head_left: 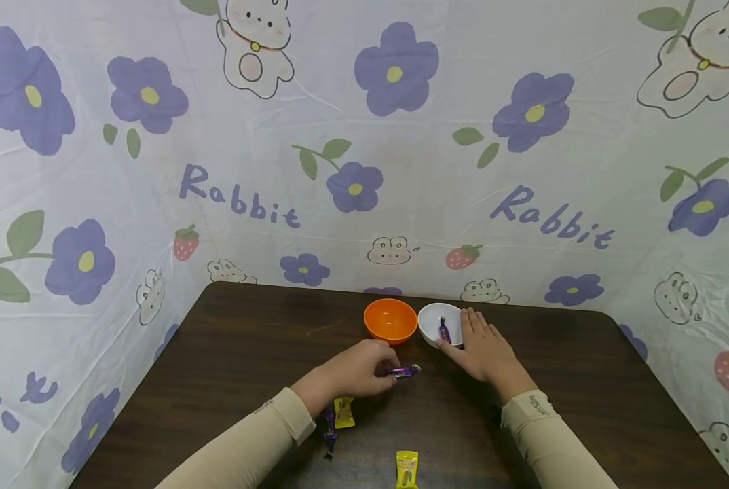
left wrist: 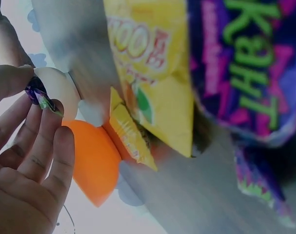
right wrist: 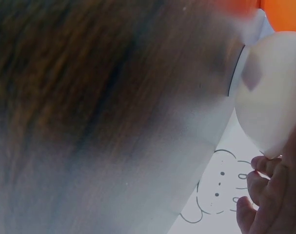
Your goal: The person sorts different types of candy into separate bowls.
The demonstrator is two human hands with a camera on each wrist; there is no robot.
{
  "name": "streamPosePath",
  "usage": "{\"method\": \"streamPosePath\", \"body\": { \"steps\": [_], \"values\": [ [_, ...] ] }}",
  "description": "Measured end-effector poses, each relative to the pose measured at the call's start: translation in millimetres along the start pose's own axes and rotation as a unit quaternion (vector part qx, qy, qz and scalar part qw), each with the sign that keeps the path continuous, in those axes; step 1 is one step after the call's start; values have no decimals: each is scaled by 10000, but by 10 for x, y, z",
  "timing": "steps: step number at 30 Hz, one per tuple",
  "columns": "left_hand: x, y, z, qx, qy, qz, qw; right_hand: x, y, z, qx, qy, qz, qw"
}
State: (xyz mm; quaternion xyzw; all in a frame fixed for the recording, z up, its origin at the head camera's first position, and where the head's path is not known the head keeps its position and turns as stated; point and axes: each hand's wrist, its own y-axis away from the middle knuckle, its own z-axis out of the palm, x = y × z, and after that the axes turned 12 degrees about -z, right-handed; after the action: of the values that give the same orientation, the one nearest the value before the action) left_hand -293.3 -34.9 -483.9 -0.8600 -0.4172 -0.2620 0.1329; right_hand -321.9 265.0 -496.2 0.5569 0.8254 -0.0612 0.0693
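Clearly, left hand (head_left: 355, 370) pinching candy (head_left: 406, 371), another wrapper (left wrist: 240, 68) — "кант", cloth (head_left: 413, 149) — "Rabbit"

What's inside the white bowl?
One purple-wrapped sweet shows inside the white bowl. The right hand covers part of the bowl's right side, so anything hidden behind those fingers can't be seen.

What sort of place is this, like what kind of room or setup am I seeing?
Probably a makeshift indoor tabletop station; the wider room isn't shown. A dark wood-look table stands before a rabbit-and-flower fabric backdrop, with an orange bowl and white bowl near its far edge.
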Motion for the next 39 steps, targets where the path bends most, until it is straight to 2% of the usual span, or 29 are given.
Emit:
{"method": "streamPosePath", "body": {
  "steps": [10,16,24,34,39],
  "values": [
    [26,-82,-13,273,263,31,9993,1,1,4,60,72,-45,9999],
    [19,-152,-9,354,267,36,9990,6,2,12,76,141,-100,9998],
    [70,-218,-89,489,264,39,9984,1,-11,3,44,165,-82,9998],
    [125,-269,-115,1103,8,-505,9926,-1,-7,1,24,195,-113,9997],
    [118,-334,-90,1272,61,-627,9899,-7,-2,-3,15,208,-114,9997]
  ]
}}
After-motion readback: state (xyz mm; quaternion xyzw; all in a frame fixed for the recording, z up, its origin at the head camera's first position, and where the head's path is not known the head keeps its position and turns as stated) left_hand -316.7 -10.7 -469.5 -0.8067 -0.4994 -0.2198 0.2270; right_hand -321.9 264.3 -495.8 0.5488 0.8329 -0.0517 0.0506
